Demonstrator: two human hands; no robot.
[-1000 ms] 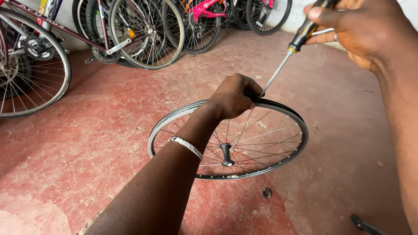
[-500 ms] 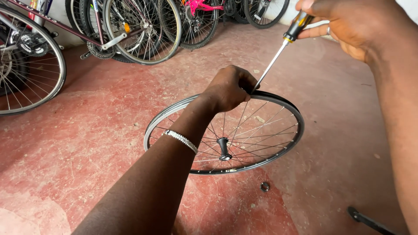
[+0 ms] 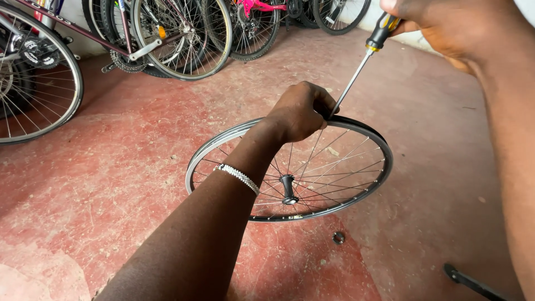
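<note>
While the bare silver-and-black spoked bicycle wheel rim [image 3: 356, 192] lies flat on the worn red concrete floor [image 3: 111, 184], its far edge is gripped from above by the left hand [image 3: 298, 111], whose fingers are curled tightly around the rim. A beaded silver bracelet [image 3: 238, 177] is worn on the left wrist. A long screwdriver with a black-and-yellow handle and slender steel shaft [image 3: 362, 58] is held in the right hand [image 3: 446, 28], which is closed around the handle near the upper right edge of the view; the shaft is angled down and to the left, and its tip is set at the rim just beside the left hand's fingers. The black hub [image 3: 288, 189] is seen at the wheel's centre, with thin spokes fanning outward. A small round metal nut [image 3: 338, 238] rests on the floor just in front of the wheel, apart from it. A dark flat tool [image 3: 473, 283] is partly visible at the lower right. Several bicycles [image 3: 167, 33] are parked along the far wall, a pink-framed one [image 3: 262, 6] among them.
</note>
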